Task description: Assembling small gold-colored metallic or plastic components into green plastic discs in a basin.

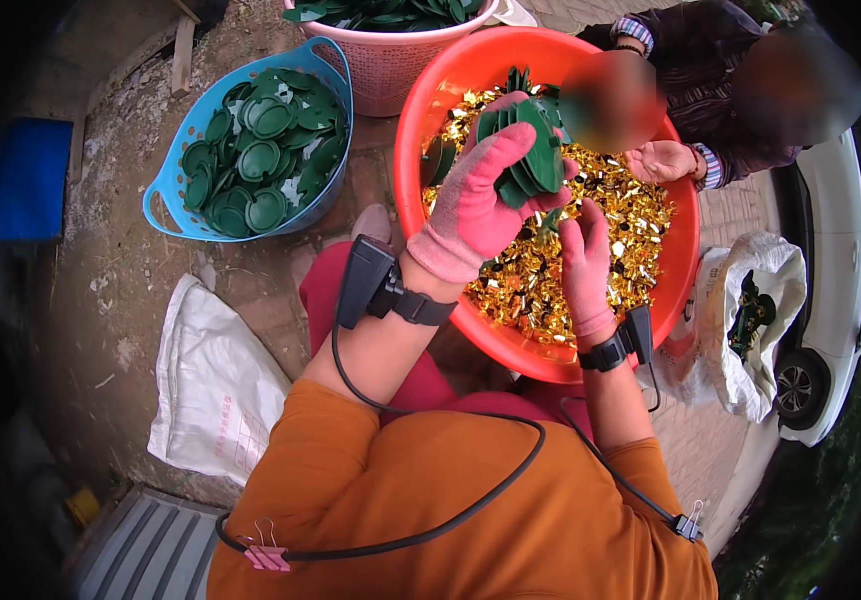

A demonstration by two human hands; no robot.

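Observation:
In front of me, my left hand [481, 200], in a pink glove, is closed round a stack of flat green plastic pieces [536, 155]. The stack is held up over a large orange-red basin [496, 345]. Beneath it, a mass of shiny gold pieces [611, 210] fills the basin. Close by on the right is my right hand [588, 270], also gloved in pink, with its thumb and fingers raised and a little apart. Nothing plainly shows between them. A small green bit lies near its thumb, partly hidden. More green pieces rest at the basin's far side.
A blue basket [176, 228] of round green pieces stands left, and a pink basket [376, 75] of green pieces behind it. A co-worker's hand [663, 161] is over the basin's far right. White sacks lie left [206, 380] and right [781, 370]; a white car [841, 250] is beyond.

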